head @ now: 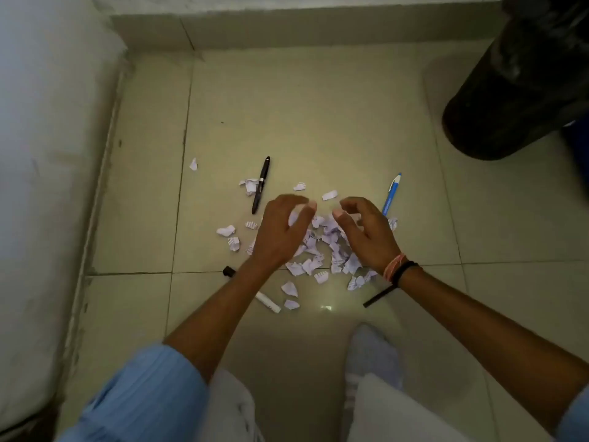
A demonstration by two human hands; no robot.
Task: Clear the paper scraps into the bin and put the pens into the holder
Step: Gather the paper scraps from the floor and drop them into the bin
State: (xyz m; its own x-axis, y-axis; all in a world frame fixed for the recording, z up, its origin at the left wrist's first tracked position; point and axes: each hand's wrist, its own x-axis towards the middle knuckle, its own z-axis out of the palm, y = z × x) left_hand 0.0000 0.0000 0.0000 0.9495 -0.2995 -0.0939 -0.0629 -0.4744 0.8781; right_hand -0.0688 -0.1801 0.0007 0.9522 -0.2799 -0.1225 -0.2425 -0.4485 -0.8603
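A heap of torn white paper scraps (322, 250) lies on the tiled floor, with loose bits scattered around it. My left hand (282, 232) and my right hand (366, 234) hover over the heap, fingers curled and apart, holding nothing. A black pen (261, 185) lies beyond my left hand. A blue pen (391, 194) lies beyond my right hand. A white marker (268, 302) with a black cap end (229, 271) passes under my left forearm. A thin black stick (377, 297) lies under my right wrist. The black-bagged bin (510, 100) stands at the far right.
A white mattress (47, 170) runs along the left side. A low wall ledge (287, 27) closes off the far end. My knees and a white shoe (369, 355) are at the bottom. No pen holder is in view.
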